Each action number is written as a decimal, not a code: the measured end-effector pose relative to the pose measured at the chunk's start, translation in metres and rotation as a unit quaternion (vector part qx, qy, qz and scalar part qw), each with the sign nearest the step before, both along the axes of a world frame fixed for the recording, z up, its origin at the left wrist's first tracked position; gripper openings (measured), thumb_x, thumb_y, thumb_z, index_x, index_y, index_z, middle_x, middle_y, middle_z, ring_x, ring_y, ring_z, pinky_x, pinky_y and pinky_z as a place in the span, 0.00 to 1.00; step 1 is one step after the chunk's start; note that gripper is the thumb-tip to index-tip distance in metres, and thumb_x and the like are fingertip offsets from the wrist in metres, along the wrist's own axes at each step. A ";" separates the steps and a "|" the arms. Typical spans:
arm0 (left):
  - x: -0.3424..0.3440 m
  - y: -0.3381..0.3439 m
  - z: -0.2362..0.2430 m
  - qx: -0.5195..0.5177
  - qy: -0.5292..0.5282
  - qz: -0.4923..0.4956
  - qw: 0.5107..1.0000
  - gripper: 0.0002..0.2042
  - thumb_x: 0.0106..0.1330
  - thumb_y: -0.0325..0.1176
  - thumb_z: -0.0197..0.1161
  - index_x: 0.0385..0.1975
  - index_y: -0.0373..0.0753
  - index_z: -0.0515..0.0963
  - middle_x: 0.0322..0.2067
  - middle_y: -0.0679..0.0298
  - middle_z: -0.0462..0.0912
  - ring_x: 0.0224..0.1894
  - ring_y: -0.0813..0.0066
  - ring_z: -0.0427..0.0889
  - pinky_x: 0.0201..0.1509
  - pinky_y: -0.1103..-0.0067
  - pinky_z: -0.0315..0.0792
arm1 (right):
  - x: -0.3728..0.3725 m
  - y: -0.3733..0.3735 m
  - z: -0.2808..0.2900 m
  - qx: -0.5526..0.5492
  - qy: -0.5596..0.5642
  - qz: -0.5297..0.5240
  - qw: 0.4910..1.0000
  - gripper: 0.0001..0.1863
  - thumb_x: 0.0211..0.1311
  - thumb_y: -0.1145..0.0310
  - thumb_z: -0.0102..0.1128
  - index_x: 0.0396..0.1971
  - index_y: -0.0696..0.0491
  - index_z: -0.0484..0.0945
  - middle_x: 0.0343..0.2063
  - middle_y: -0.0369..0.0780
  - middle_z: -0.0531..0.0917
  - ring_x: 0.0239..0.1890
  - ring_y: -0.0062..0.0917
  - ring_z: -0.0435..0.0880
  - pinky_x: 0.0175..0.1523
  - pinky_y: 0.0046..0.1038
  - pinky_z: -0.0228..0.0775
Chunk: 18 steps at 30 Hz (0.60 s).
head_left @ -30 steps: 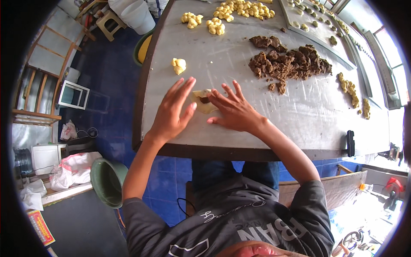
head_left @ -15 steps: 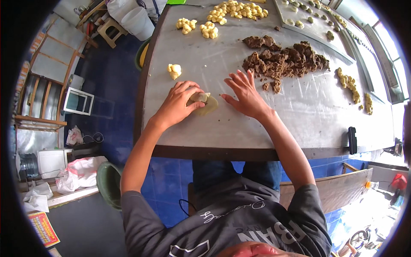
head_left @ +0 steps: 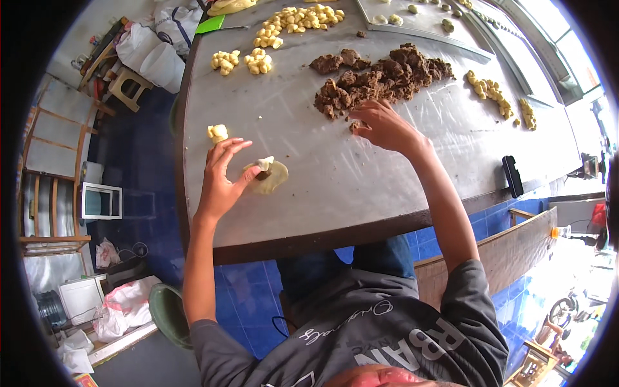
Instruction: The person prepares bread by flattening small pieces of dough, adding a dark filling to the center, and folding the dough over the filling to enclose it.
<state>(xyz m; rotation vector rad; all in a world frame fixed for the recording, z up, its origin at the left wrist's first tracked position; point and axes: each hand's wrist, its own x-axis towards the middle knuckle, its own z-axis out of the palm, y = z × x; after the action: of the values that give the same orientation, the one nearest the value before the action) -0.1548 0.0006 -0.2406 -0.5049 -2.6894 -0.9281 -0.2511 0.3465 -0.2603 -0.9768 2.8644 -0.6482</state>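
Observation:
A flattened pale dough piece [head_left: 275,180] with a brown lump and a folded edge lies on the metal tabletop [head_left: 322,187]. My left hand [head_left: 222,177] is at its left, thumb touching it, other fingers raised and apart. My right hand [head_left: 389,129] is open, fingers curved and apart, at small crumbs on the near edge of the brown filling heap [head_left: 403,71]. A small dough cluster [head_left: 218,132] lies just beyond my left hand.
Several dough clusters [head_left: 296,20] and a green scraper [head_left: 209,24] lie at the back. Trays [head_left: 425,35] of small rounds, olive-yellow pieces [head_left: 487,90] and a black object [head_left: 511,175] are rightward. A green basin [head_left: 169,316] stands off the table's left.
My right hand has left the dough and moved to the brown heap. My left fingers, around the dough half a second ago, are lifted. The dough's edge is folded. The view has shifted.

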 end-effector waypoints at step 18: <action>0.001 -0.009 -0.018 0.052 0.049 0.046 0.996 0.11 0.56 0.30 0.67 0.39 0.42 0.81 0.43 0.65 0.76 0.49 0.64 0.72 0.57 0.69 0.66 | -0.016 -0.027 0.001 0.104 -0.033 0.045 0.993 0.10 0.58 0.75 0.54 0.39 0.57 0.78 0.34 0.46 0.81 0.41 0.39 0.81 0.46 0.37 0.73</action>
<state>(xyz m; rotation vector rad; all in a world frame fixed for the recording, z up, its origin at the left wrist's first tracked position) -0.1541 -0.0084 -0.2584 -0.3897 -2.5385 -0.9838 -0.2668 0.3196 -0.2590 -1.0232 2.7424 -0.3591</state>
